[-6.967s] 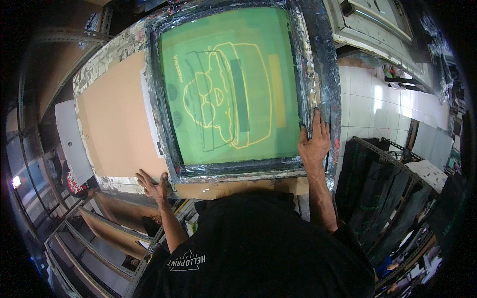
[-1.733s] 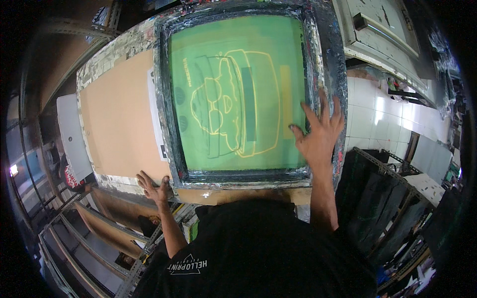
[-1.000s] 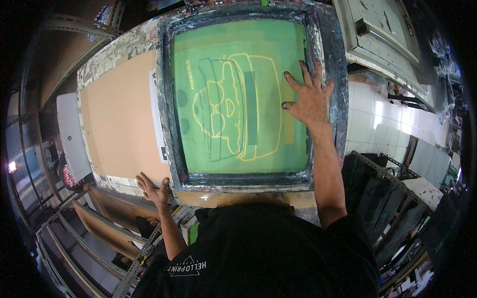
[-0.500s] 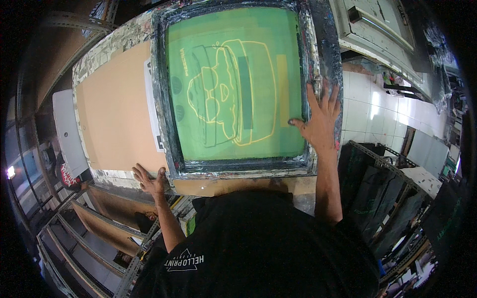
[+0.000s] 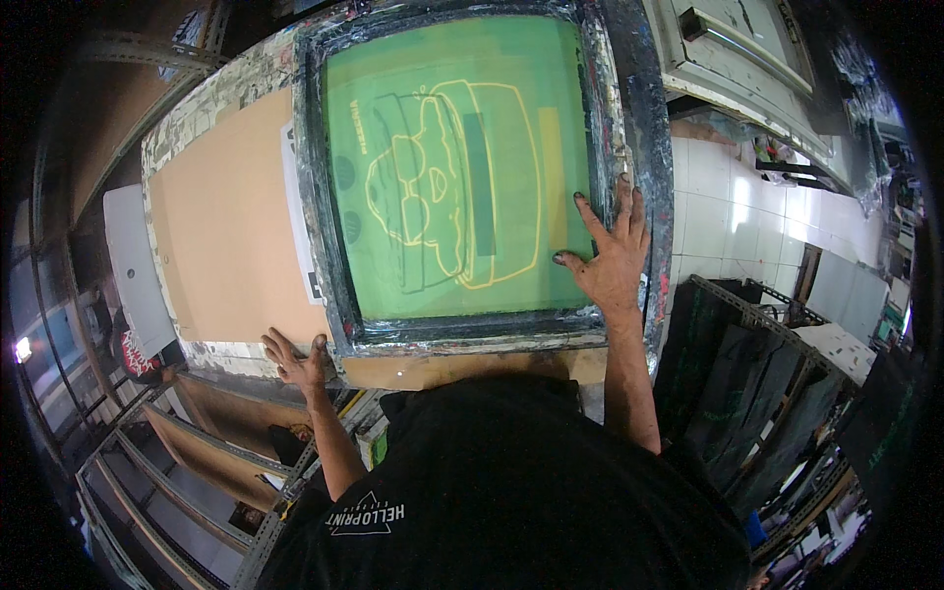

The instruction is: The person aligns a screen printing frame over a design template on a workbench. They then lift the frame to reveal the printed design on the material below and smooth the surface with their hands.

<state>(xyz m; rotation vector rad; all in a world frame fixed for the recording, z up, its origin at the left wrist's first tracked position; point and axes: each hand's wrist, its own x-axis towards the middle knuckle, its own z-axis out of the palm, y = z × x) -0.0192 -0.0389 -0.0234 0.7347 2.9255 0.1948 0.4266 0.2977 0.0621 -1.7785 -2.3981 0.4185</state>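
Note:
A screen printing frame with a dark, paint-stained border lies in front of me. Its green mesh carries a yellow line drawing and a yellow bar, with darker shapes showing through. My right hand rests on the frame's right border, fingers spread; the thumb and forefinger reach over the mesh. Left of the frame lies a tan board, and a strip of white printed sheet shows between the two. My left hand touches the board's near right corner, its fingers apart and nothing held.
The worktable edge is worn and paint-flecked. Metal racks with boards stand at the lower left. At the right are dark panels on a rack, a white tiled floor and a pale cabinet with a long handle.
My right hand has shifted left and slightly nearer, so its fingers now lie partly over the mesh. The frame has slid slightly left. My left hand has stayed about where it was.

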